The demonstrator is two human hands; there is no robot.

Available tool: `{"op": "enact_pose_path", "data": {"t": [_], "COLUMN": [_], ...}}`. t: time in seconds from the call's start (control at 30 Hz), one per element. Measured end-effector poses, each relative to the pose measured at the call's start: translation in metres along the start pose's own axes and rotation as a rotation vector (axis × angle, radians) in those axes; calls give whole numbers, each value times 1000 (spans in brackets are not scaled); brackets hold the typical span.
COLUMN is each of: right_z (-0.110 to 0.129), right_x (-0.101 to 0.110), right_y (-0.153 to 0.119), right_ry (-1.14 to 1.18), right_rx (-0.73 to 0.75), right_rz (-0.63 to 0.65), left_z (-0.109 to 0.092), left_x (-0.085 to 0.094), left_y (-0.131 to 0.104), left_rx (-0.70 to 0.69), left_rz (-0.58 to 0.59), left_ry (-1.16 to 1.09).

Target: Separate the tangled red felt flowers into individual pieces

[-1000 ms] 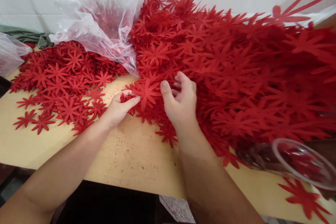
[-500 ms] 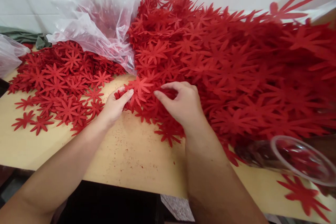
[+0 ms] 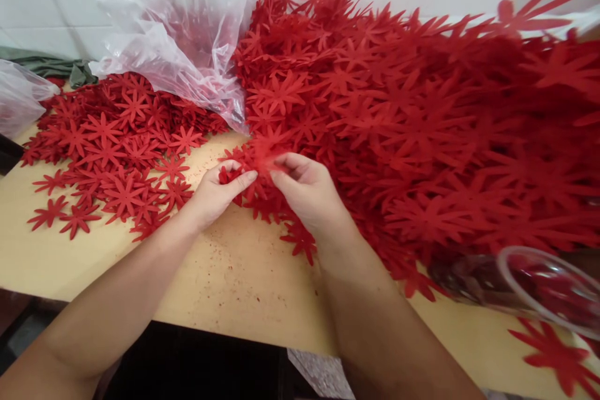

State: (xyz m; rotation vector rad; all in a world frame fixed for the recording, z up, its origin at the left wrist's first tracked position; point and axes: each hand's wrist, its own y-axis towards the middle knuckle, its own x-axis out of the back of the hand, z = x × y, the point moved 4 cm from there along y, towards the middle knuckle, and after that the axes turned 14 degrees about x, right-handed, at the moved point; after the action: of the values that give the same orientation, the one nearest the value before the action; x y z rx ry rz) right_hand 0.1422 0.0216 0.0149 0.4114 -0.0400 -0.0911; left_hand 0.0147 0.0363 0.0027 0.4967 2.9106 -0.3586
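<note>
Pinching red cutouts [image 3: 265, 155], both hands [image 3: 216, 190] [image 3: 307, 190]

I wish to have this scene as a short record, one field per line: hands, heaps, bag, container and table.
Left hand: holds red flower shapes
Right hand: fingertips at a blurred red shape; grip unclear
Larger heap: right
Smaller heap: left
Plastic bag: back, beside larger heap
Clear container: right, near larger heap's front
Table: pale yellowish

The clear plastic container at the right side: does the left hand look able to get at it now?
Probably not directly: the right forearm lies between the left hand and the container, and that hand grips red flower pieces.
</note>
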Motion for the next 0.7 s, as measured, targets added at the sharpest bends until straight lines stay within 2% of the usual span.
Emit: {"op": "enact_pose_path", "data": {"t": [0.2, 0.37, 0.43, 0.5, 0.6, 0.7], "right_z": [6, 7, 7, 4, -6, -6], "right_x": [6, -6, -8, -2, 17, 33], "right_y": [0, -3, -3, -1, 2, 4], "right_ry": [15, 59, 64, 59, -4, -303], "right_rx": [25, -23, -36, -30, -5, 107], "right_rz": [-49, 115, 132, 55, -186, -324], "left_z": [1, 0, -1, 0, 1, 1], "left_x": [-2, 1, 2, 2, 2, 1], "left_y": [0, 0, 0, -1, -2, -3], "left_rx": [-21, -7, 1, 14, 35, 43], "left_rz": [36, -28, -44, -35, -37, -48], "left_ry": [33, 19, 23, 27, 56, 69]}}
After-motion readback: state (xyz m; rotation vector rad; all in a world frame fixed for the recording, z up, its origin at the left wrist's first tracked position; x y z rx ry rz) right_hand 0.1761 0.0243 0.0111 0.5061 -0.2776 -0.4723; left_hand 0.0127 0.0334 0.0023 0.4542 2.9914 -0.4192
